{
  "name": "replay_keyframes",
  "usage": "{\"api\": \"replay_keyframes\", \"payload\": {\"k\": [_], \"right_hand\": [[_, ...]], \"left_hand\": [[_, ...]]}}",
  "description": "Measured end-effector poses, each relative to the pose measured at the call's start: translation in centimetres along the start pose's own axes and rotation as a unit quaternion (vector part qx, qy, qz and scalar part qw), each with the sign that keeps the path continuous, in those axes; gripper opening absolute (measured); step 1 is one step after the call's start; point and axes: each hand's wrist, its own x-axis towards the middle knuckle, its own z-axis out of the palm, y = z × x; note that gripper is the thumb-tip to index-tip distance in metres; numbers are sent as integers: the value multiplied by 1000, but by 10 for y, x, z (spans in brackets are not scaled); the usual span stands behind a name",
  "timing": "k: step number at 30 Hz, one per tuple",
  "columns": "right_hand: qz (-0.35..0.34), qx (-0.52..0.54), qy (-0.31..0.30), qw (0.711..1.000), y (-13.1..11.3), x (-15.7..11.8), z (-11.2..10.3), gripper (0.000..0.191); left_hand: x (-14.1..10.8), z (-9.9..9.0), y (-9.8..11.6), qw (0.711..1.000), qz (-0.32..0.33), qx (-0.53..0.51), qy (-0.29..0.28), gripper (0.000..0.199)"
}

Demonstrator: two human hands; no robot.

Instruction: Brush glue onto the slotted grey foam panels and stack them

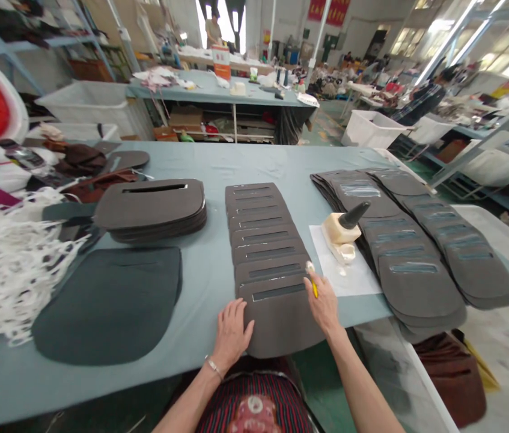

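Note:
Overlapping dark grey panels (276, 319), each with a long slot, run in a column away from me on the table. My left hand (231, 329) lies flat with fingers stretched out at the left edge of the nearest panel. Closed around a small yellow-handled brush (314, 287), my right hand (325, 305) is at that panel's right side, and the brush's white-coated tip is near the slot's right end. Just beyond it, a cream block-shaped container with a dark cone (354, 215) stands on a white sheet (366, 281) smeared with white paste.
To the left are a stack of slotted panels (155, 207), dark green-grey pieces (114, 307) and a heap of white strips (15, 258). Overlapping slotted panels (416, 288) cover the right side. Another table (218, 90) stands behind, with people farther back.

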Motion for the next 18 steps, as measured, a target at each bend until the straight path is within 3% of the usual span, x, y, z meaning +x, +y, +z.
{"api": "replay_keyframes", "payload": {"k": [4, 6, 8, 10, 12, 16, 18], "right_hand": [[-29, 219, -15, 975, -56, -22, 20, 29], [-44, 278, -50, 958, -80, -31, 36, 27], [-58, 294, -76, 951, -88, -34, 48, 26], [-45, 274, -84, 957, -74, -30, 50, 26], [2, 222, -65, 973, -45, -20, 42, 28], [96, 56, 33, 993, 3, -2, 14, 33], [80, 27, 56, 995, 10, 1, 7, 34]], "left_hand": [[-5, 4, -4, 1000, 7, 15, 5, 41], [-5, 4, -4, 1000, 5, 21, 3, 41], [-5, 3, -3, 1000, 5, 26, 6, 41], [-4, 1, -2, 1000, 2, 30, 7, 41], [-4, 0, -1, 999, -3, 32, 7, 41], [-4, 1, -1, 999, -4, 31, 11, 41], [-4, 3, -2, 999, -2, 30, 14, 40]]}}
